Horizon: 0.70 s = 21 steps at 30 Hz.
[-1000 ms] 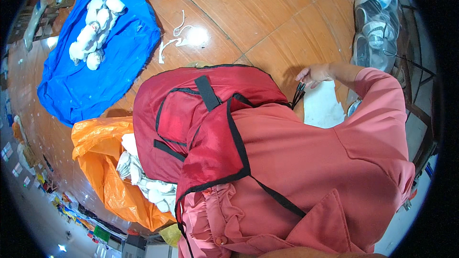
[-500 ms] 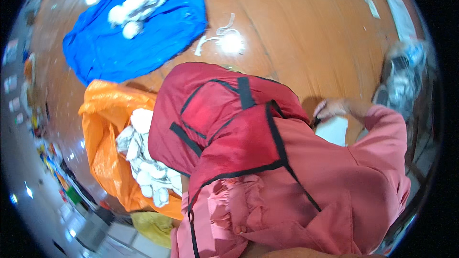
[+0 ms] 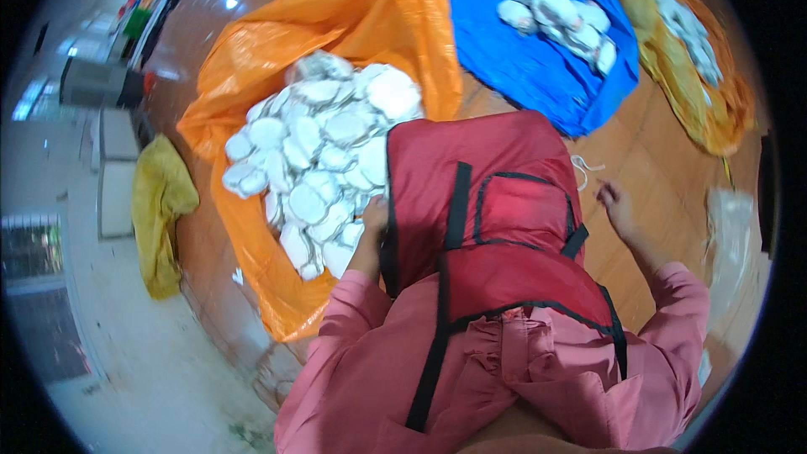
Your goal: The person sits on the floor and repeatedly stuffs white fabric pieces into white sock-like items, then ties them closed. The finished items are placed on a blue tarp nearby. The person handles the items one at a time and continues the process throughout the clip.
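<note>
My left hand [image 3: 376, 213] is at the right edge of a heap of rounded white cloth-like pieces [image 3: 324, 147], beside the red apron [image 3: 513, 151] over my lap. Its fingers are mostly hidden, so I cannot see whether it grips a piece. The heap lies on a spread orange plastic sack [image 3: 252, 42]. To the right of my lap, my right hand [image 3: 616, 204] is raised over the brown floor with its fingers curled. Whatever may be in those fingers is too small to make out.
Ahead lies a blue sheet [image 3: 496, 42] with several white bundles [image 3: 563, 17]. An orange-and-yellow sack [image 3: 672, 92] with pale pieces is at far right. White string [image 3: 582, 170] and clear plastic [image 3: 730, 227] lie nearer. A yellow sack [image 3: 160, 210] lies left.
The view has swung left, bringing the orange sack and its heap fully into sight. My left hand now shows at the heap. The white piece by my right hand is no longer visible.
</note>
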Each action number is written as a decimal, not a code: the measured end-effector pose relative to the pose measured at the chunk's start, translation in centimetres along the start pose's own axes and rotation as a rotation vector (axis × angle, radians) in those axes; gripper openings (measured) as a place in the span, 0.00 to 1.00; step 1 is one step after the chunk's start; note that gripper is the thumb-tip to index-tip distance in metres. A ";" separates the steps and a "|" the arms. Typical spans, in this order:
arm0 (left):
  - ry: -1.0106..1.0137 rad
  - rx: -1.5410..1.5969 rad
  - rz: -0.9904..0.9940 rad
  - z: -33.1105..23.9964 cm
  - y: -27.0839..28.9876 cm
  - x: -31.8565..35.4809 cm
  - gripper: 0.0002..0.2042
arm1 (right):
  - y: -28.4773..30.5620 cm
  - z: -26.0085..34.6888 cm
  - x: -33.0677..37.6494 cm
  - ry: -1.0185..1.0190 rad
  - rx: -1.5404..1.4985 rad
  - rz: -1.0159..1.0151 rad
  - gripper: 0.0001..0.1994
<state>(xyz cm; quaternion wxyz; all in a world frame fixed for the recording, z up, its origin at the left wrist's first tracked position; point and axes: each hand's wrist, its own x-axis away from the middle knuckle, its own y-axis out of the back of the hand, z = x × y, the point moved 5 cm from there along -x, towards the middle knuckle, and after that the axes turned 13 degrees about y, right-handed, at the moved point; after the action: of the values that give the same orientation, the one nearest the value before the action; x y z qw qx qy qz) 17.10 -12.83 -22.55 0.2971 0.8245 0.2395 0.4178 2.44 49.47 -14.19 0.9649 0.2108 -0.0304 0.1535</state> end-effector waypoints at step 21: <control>0.118 0.300 -0.172 -3.4 2.3 -7.2 0.38 | -19.7 16.7 -16.1 0.501 0.066 0.268 0.16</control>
<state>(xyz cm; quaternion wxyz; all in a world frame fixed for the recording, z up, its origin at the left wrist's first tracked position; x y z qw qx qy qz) 10.76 -18.05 -23.30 0.1910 0.8102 0.3855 0.3982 -6.72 20.95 -8.82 0.9061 0.1916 0.1865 0.3278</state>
